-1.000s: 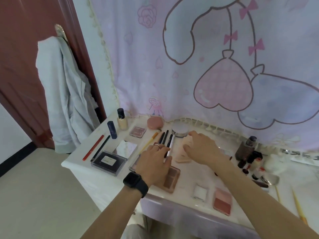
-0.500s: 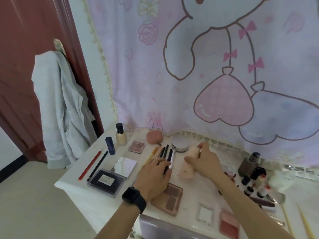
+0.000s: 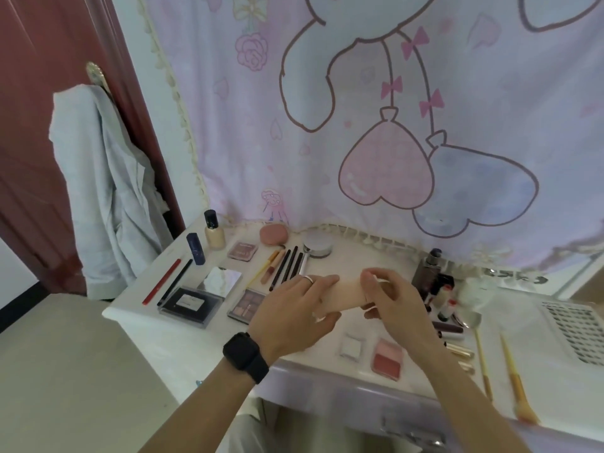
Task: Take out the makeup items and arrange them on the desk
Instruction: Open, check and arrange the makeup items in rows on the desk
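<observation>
While the foundation bottle (image 3: 214, 235) at the back of the bench (image 3: 170, 335) shows beige liquid and the open palette (image 3: 247, 305) shows brown and pink pans, I see both grips curled on the peach tube (image 3: 346, 293). The left grip (image 3: 294, 317) wraps its left end and the right grip (image 3: 390, 299) pinches the other. The tube sits above mid-bench, long axis left to right, right end slightly higher; I cannot tell the cap end.

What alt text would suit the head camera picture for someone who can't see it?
A person's left hand and right hand hold a pale tube by its ends above a white desk. Palettes, pencils, brushes and bottles sit arranged around them.
</observation>
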`<action>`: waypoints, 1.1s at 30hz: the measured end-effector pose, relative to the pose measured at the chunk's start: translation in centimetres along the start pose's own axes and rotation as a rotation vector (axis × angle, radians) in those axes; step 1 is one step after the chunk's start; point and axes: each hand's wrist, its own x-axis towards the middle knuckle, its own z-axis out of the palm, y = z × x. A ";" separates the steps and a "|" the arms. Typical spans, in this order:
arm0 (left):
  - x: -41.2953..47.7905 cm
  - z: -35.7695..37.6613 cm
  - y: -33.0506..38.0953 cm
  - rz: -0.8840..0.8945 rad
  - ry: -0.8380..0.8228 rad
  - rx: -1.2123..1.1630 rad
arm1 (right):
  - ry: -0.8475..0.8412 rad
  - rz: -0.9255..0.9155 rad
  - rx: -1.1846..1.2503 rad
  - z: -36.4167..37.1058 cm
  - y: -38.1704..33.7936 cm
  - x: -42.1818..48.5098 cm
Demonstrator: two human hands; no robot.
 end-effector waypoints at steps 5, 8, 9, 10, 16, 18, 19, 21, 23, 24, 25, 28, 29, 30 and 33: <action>-1.0 0.1 0.8 0.126 0.143 0.171 | -0.028 -0.020 -0.121 -0.5 0.3 -1.4; -1.2 0.2 1.2 0.161 0.155 0.206 | -0.020 -0.037 -0.140 -0.4 0.1 -2.1; -1.3 0.2 1.4 0.153 0.152 0.177 | -0.018 -0.053 -0.139 -0.4 0.0 -2.2; -1.5 0.2 1.7 0.133 0.149 0.125 | -0.023 -0.078 -0.144 -0.4 -0.2 -2.3; -1.8 -0.9 3.9 -0.495 0.007 -0.746 | -0.226 -0.197 -0.183 -2.0 -0.6 -2.6; -1.6 -1.3 3.8 -0.586 -0.028 -0.886 | -0.286 -0.189 -0.202 -2.6 -0.4 -2.4; -1.6 -1.4 3.8 -0.608 -0.057 -0.930 | -0.311 -0.187 -0.188 -2.9 -0.5 -2.4; -1.6 -1.7 3.7 -0.674 -0.097 -0.993 | -0.342 -0.180 -0.143 -3.3 -0.6 -2.5; -1.7 -1.7 3.4 -0.728 -0.113 -1.022 | -0.346 -0.159 -0.107 -3.6 -0.7 -2.6; -1.8 -1.7 3.3 -0.742 -0.114 -1.030 | -0.346 -0.148 -0.086 -3.6 -0.8 -2.6; -1.8 -1.7 3.2 -0.749 -0.112 -1.038 | -0.345 -0.139 -0.062 -3.5 -0.8 -2.6; -1.8 -1.9 3.2 -0.761 -0.102 -1.047 | -0.312 -0.129 0.002 -3.3 -1.0 -2.7; -1.8 -2.0 3.2 -0.771 -0.093 -1.058 | -0.303 -0.124 0.031 -3.3 -1.1 -2.7; -1.8 -2.1 3.2 -0.782 -0.083 -1.074 | -0.300 -0.112 0.069 -3.3 -1.2 -2.7; -2.0 -2.1 2.7 -0.826 -0.064 -1.120 | -0.306 -0.074 0.154 -3.6 -1.3 -2.7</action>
